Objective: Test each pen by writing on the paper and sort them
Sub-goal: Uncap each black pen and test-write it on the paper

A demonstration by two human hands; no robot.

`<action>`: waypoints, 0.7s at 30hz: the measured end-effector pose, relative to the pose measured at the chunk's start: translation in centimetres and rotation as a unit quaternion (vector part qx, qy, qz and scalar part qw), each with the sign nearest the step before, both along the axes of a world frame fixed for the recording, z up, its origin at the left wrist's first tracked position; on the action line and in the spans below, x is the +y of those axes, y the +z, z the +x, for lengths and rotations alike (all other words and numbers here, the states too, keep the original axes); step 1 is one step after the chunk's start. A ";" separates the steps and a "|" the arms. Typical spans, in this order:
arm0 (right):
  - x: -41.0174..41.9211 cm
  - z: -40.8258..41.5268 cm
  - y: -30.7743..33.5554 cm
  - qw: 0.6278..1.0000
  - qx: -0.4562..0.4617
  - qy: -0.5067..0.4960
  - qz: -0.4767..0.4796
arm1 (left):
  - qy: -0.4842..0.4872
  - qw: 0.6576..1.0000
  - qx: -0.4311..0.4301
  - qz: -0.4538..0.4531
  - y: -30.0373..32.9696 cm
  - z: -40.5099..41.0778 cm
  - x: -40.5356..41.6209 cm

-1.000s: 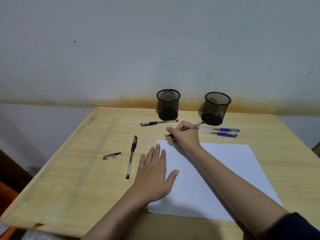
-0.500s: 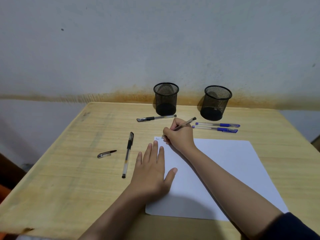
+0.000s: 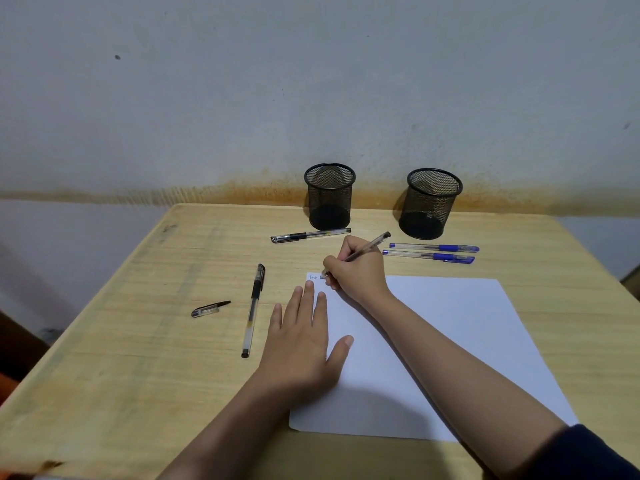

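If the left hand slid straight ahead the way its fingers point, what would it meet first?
Probably the right hand, writing with a pen at the paper's top corner, just beyond the left hand's fingertips; depth is uncertain.

The paper [image 3: 433,341] lies on the table [image 3: 138,341] toward its right near side, with the left hand [image 3: 301,341] flat across its left edge and the right hand [image 3: 358,268] at its far left corner, holding a pen [image 3: 367,248] tip-down there. Left of the paper lie a pen [image 3: 253,310] and, further left, a loose cap [image 3: 209,309]. Behind the paper stand two cups — the left cup [image 3: 329,197] with one pen [image 3: 310,235] just before it, the right cup [image 3: 429,204] with two pens [image 3: 433,252] before it, side by side.
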State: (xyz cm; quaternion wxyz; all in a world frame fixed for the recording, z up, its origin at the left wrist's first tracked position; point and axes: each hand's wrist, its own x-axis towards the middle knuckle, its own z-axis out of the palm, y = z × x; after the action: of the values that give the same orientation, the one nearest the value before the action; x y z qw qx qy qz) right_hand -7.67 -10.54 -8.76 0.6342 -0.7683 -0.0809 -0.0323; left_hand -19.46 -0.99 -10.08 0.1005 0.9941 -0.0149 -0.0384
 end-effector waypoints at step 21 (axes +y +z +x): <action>-0.1 0.2 -0.1 0.999 0.005 -0.036 0.005 | -0.002 1.000 -0.007 -0.012 -0.2 0.1 0.2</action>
State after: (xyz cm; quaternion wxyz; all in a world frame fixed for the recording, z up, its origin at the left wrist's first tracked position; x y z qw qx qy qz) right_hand -7.47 -10.64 -8.90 0.6366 -0.7679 -0.0494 -0.0516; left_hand -19.41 -0.84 -10.30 0.1127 0.9930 -0.0183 -0.0312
